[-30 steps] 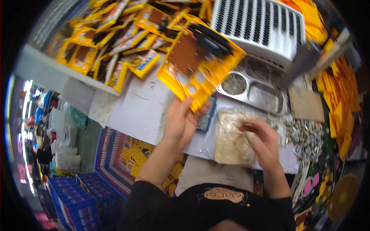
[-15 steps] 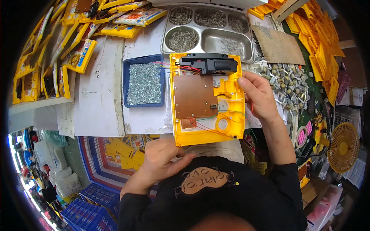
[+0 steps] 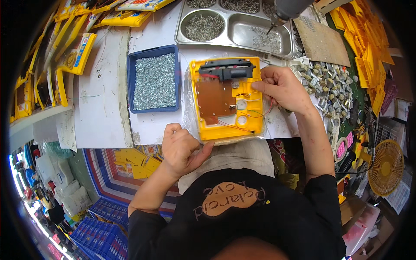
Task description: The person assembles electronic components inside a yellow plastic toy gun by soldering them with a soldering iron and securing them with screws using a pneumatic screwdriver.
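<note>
A yellow plastic housing (image 3: 255,119) lies on a clear plastic-wrapped pad at the table's front edge. Inside it sit a brown circuit board (image 3: 214,99), a black battery-box-like part (image 3: 236,72) along the far end, and thin red, green and white wires. With thumb and fingers, my right hand (image 3: 286,89) grips the housing's right edge. My left hand (image 3: 182,149) is beside the near left corner, fingers curled and thumb pointing toward the housing; whatever those fingers may hold is hidden.
Left of the housing stands a blue bin (image 3: 175,102) of small screws. Behind are a compartmented metal tray (image 3: 182,37) with small metal parts and a hanging electric screwdriver (image 3: 281,15). Small metal pieces (image 3: 331,93) are heaped at right; yellow casings (image 3: 82,56) pile up at left.
The housing has gone from tilted up in my hands to lying down on the pad. My left hand has come off its near corner. The electric screwdriver has come into view at the top.
</note>
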### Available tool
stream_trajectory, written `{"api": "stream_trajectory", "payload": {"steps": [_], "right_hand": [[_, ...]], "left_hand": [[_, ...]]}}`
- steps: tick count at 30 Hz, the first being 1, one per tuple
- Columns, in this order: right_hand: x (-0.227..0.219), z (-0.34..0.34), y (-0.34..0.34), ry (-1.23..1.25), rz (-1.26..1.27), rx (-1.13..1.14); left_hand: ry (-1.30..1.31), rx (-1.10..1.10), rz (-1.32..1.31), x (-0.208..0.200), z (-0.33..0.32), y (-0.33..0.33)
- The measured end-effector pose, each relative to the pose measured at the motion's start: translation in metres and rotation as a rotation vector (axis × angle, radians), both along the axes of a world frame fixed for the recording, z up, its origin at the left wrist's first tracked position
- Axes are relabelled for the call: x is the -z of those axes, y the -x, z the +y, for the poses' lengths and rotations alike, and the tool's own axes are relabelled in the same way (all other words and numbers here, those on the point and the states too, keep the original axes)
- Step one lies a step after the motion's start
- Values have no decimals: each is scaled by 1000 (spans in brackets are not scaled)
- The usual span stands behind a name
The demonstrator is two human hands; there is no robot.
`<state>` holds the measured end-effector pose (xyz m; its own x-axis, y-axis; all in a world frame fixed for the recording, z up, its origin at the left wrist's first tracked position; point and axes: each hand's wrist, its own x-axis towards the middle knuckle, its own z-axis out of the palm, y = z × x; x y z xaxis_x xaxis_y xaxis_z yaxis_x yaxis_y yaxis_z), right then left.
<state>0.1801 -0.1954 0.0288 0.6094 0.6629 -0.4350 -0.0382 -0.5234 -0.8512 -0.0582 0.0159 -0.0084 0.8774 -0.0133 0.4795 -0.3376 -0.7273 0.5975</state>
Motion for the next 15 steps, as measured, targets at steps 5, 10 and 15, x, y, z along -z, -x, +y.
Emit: {"api": "stream_trajectory", "payload": {"steps": [5,10,15], "right_hand": [[-1,4,8,8,-10,52],[11,-23,45,-385,119,454],[-22,-57,109,-656,-472,-237]], "left_hand": [[-174,16,89,-18,-16,-21],[-220,137,132,-5,-14,-16],[-111,63,223,-39,-44,-40]]}}
